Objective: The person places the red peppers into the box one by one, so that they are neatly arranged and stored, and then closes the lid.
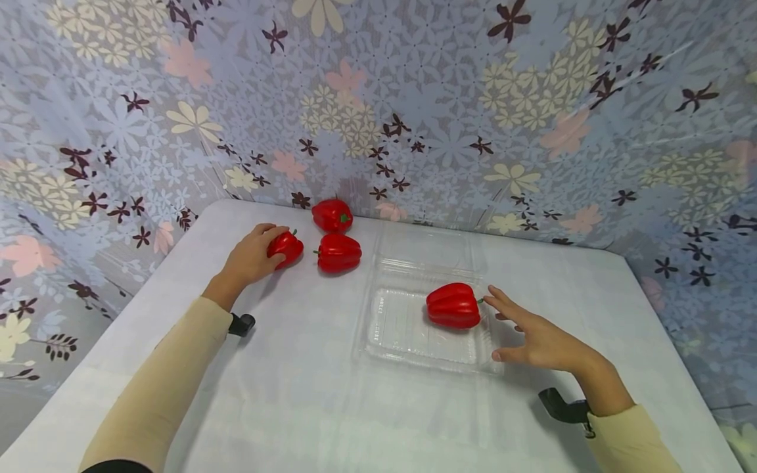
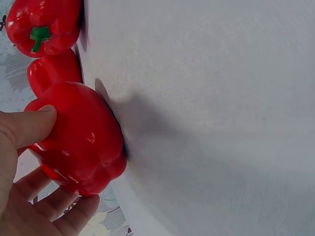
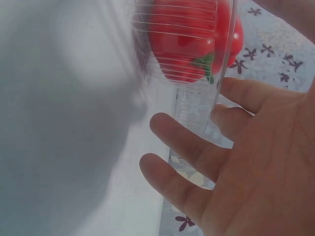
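Observation:
At the left of the table, my left hand (image 1: 250, 256) holds a red bell pepper (image 1: 288, 250). In the left wrist view the thumb lies on one side of this bell pepper (image 2: 86, 140) and the fingers curl under the other; it sits on or just above the cloth. Another red bell pepper (image 1: 454, 306) lies inside a clear plastic clamshell container (image 1: 393, 357) whose lid is folded back. My right hand (image 1: 541, 338) is beside the container's right wall, fingers spread and holding nothing. The right wrist view shows the container's ribbed wall (image 3: 182, 29) close to the fingertips.
Two more red bell peppers, one at the back (image 1: 332, 215) and one in front of it (image 1: 339, 253), lie between my left hand and the container. White cloth covers the table (image 1: 284, 387). A flower-patterned curtain (image 1: 414, 112) rises behind the table's far edge.

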A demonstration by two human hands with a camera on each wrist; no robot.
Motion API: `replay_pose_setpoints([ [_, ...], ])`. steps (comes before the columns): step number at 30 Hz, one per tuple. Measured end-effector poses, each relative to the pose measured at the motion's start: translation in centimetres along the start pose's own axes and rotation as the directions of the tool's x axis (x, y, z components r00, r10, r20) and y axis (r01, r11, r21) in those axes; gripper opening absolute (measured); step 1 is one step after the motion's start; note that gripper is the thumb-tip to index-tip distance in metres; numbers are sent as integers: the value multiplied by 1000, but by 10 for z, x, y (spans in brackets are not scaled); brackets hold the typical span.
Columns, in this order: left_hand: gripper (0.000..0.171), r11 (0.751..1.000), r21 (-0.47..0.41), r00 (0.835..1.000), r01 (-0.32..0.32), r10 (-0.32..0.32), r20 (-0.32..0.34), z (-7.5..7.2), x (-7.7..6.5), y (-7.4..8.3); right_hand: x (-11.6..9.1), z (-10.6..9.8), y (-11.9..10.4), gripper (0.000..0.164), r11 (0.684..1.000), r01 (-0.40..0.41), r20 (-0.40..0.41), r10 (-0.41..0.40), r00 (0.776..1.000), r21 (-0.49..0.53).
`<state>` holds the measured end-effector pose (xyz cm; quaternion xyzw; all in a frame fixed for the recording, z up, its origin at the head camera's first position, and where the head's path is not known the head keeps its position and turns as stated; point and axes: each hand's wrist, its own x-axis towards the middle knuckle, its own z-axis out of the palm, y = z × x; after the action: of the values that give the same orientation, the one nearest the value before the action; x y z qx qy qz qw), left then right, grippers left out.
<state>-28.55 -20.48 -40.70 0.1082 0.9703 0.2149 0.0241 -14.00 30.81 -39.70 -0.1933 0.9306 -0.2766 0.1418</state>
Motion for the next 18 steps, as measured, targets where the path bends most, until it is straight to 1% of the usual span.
replay_pose_setpoints([
  [6, 62, 1000, 1, 1000, 8, -8, -2, 0, 1, 4, -2, -3, -1, 96, 1000, -3, 7, 3, 1000, 6],
  [10, 62, 1000, 3, 1000, 0, 0, -13, 0, 1, 6, -2, -4, -1, 96, 1000, 6, 1, -6, 1000, 2],
  [18, 61, 1000, 16, 1000, 1, -1, -11, 0, 0, 1, 0, -1, -1, 95, 1000, 13, 10, -13, 1000, 24],
])
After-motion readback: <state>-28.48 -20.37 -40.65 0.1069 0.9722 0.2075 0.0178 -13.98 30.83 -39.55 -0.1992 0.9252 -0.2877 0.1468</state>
